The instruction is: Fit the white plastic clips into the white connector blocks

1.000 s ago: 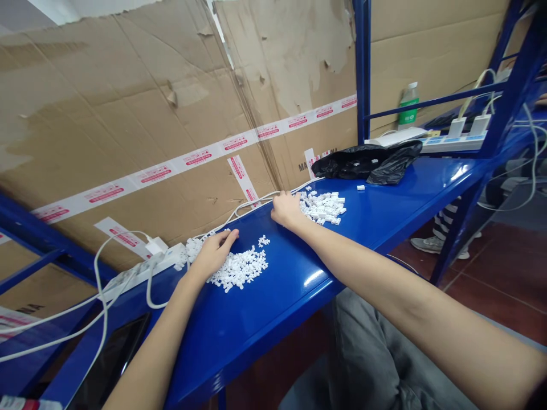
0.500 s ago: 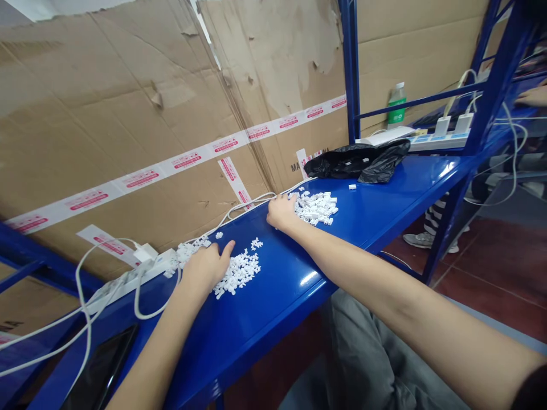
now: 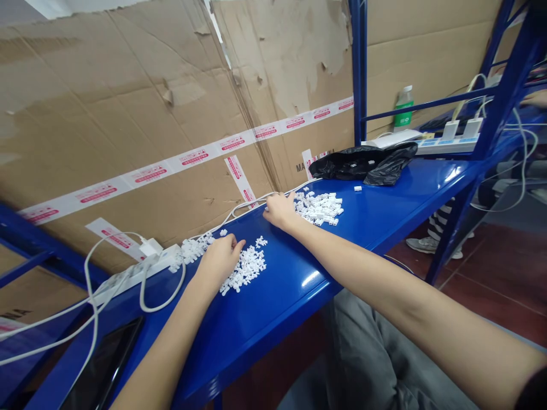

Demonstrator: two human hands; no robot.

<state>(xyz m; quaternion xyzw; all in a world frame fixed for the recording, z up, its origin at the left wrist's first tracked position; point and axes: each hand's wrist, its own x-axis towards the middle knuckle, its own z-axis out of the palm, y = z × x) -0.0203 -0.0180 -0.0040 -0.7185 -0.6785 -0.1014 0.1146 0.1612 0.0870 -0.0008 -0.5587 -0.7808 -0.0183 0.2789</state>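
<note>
Two heaps of small white plastic parts lie on a blue metal shelf [image 3: 277, 285]. My left hand [image 3: 219, 261] rests palm down on the nearer heap [image 3: 248, 266], fingers bent and close together over the parts. My right hand [image 3: 280, 209] reaches to the left edge of the farther heap [image 3: 319, 206], fingers curled down onto the shelf. What either hand holds, if anything, is hidden beneath it.
A white power strip [image 3: 137, 272] with white cables lies at the left, a dark tablet [image 3: 105, 370] near the front left. A black plastic bag [image 3: 363, 162] sits behind the far heap. Cardboard [image 3: 149, 114] walls the back. A green-labelled bottle [image 3: 402, 107] and another power strip [image 3: 448, 143] stand at right.
My left hand has slid a little to the right over the near heap. My right hand stays at the edge of the far heap. The camera has shifted slightly.
</note>
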